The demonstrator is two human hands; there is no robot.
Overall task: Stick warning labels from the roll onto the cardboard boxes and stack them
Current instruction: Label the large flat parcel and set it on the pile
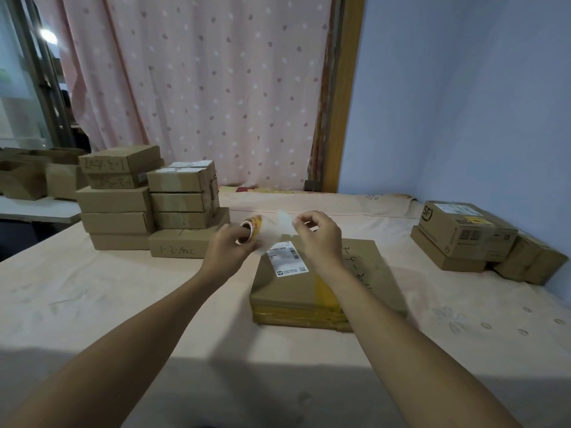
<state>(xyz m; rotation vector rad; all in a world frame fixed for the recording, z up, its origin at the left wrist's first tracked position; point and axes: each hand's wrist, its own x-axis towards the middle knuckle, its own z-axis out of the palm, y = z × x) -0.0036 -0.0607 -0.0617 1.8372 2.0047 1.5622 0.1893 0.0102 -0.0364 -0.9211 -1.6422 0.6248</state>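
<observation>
Nearest the lens, the left forearm (133, 341) and the right forearm (411, 341) stretched forward over a table covered with a pale peach cloth (108, 304). The left hand (230, 245) gripped the roll of warning labels (251, 230), its fingers curled round the roll and holding it up off the cloth, just left of the near box's far corner. The right hand (318, 236) pinched a pale strip (285, 222) between thumb and forefinger, the other fingers loosely curled; the strip was blurred, and whether it was a label or backing paper could not be told. Both hands hovered above the far edge of a flat cardboard box (364, 273), which lay on the cloth in front of the person. A white shipping label (287, 261) was stuck on its top, yellow tape (324, 293) ran over its near edge, and handwriting marked its right side. To the left, well apart, stood a stack of brown boxes (123, 205), several with writing on their sides. At the far right, by the blue wall (463, 88), sat a smaller pile of boxes (463, 239). A pink spotted curtain (200, 88) hung behind the table.
</observation>
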